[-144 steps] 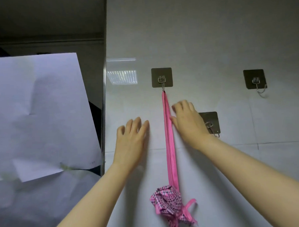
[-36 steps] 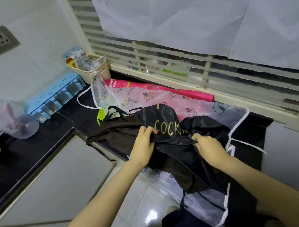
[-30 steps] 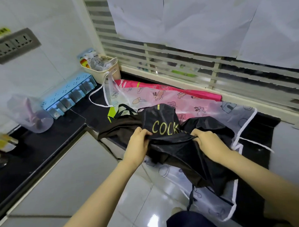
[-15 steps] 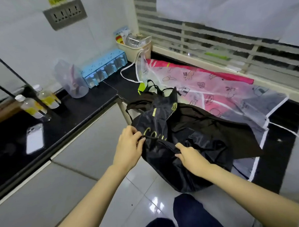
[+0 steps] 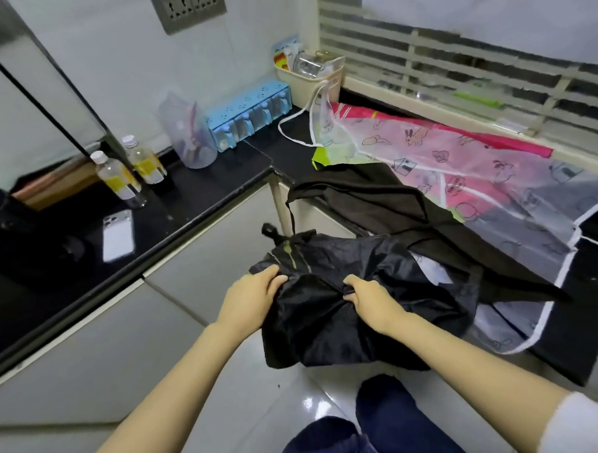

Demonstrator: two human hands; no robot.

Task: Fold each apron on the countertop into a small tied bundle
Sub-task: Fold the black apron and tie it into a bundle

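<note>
A shiny black apron point(image 5: 332, 310) with yellow-green stripes hangs bunched in the air in front of the counter edge. My left hand point(image 5: 251, 297) grips its left side and my right hand point(image 5: 369, 298) pinches a fold near its middle. A matt dark brown apron point(image 5: 385, 205) lies spread on the black countertop point(image 5: 193, 193), one corner reaching right. Under it lies a translucent apron point(image 5: 466, 171) with cartoon prints and white trim, over a pink one point(image 5: 364, 115).
A white phone point(image 5: 118, 234), two small bottles point(image 5: 117, 176), a clear plastic jug point(image 5: 187, 135), a blue spice rack point(image 5: 248, 113) and a cream basket point(image 5: 311, 76) stand along the counter's left and back. Grey cabinet fronts sit below. A barred window lies behind.
The earliest frame showed both hands by a pink bundle hung on a wall hook. Since then both hands took the black apron off the pile and pulled it toward me, off the counter.
</note>
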